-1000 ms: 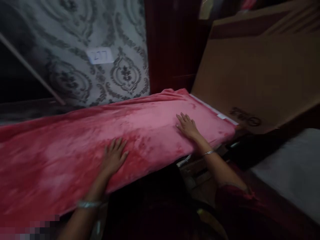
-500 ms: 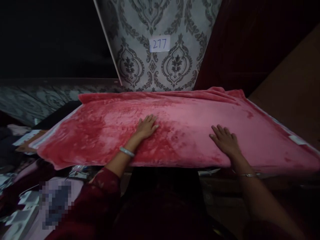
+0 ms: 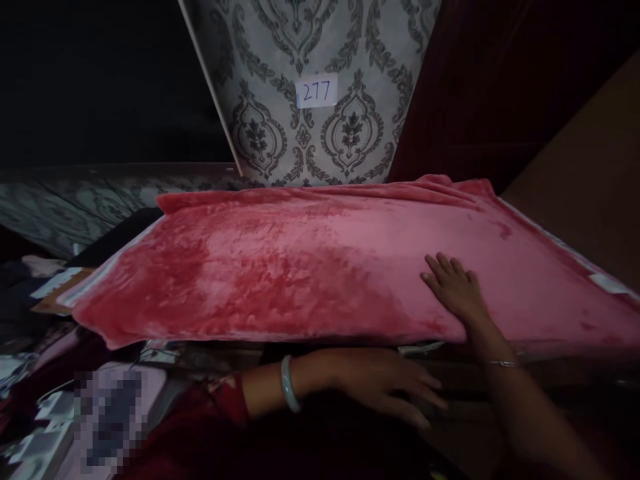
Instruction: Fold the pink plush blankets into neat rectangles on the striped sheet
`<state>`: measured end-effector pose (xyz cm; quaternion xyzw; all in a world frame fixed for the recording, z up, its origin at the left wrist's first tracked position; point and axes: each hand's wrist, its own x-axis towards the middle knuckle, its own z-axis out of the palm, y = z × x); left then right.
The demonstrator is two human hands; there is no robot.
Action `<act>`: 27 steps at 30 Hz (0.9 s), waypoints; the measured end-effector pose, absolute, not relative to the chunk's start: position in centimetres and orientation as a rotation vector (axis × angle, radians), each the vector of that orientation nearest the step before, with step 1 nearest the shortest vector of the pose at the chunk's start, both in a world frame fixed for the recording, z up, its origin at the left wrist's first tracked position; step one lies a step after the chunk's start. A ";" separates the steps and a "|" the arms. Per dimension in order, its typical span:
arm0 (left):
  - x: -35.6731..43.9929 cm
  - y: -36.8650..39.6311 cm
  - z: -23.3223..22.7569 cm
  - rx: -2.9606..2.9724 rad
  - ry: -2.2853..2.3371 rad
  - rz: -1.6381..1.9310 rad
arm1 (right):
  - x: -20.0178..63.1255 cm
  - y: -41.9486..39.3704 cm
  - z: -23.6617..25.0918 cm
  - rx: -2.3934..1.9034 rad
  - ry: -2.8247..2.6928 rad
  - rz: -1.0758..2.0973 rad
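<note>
The right hand (image 3: pixel 456 288) is laid flat, palm down, on the pink fleece blanket (image 3: pixel 300 267), its fingers spread and pointing toward 11 o'clock, with the forearm running back toward 5 o'clock and a thin bangle (image 3: pixel 501 363) worn at the wrist. The left hand (image 3: pixel 387 387) is held below the blanket's near edge, reaching sideways toward 3 o'clock with fingers loosely extended and nothing gripped; whether it touches anything beneath cannot be told in the dim light. A pale bangle (image 3: pixel 287 392) is seen on its wrist, next to a dark red sleeve (image 3: pixel 220 413). The blanket is spread wide across the view, lying at 12 o'clock from the left hand and under the right. Behind it, at 12 o'clock, a patterned panel (image 3: pixel 280 133) bearing a label marked 277 (image 3: pixel 317 91) is propped.
</note>
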<state>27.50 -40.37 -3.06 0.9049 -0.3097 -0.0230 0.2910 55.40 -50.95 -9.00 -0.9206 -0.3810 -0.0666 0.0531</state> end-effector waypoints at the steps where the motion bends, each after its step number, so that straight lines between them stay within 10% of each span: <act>1: 28.1 -40.2 -2.4 2.377 -0.851 -0.042 | 55.4 -50.9 -9.0 -2.799 -1.160 -0.195; 11: 38.0 -27.1 -1.0 2.903 0.546 0.024 | 55.1 -50.8 -8.4 -2.796 -1.136 -0.163; 20: 29.5 -43.0 -2.7 2.299 -1.138 -0.121 | 55.4 -51.2 -8.9 -2.803 -1.170 -0.260; 27: 29.7 -28.7 0.0 2.736 0.594 0.194 | 55.6 -49.5 -7.9 -2.656 -1.103 -0.332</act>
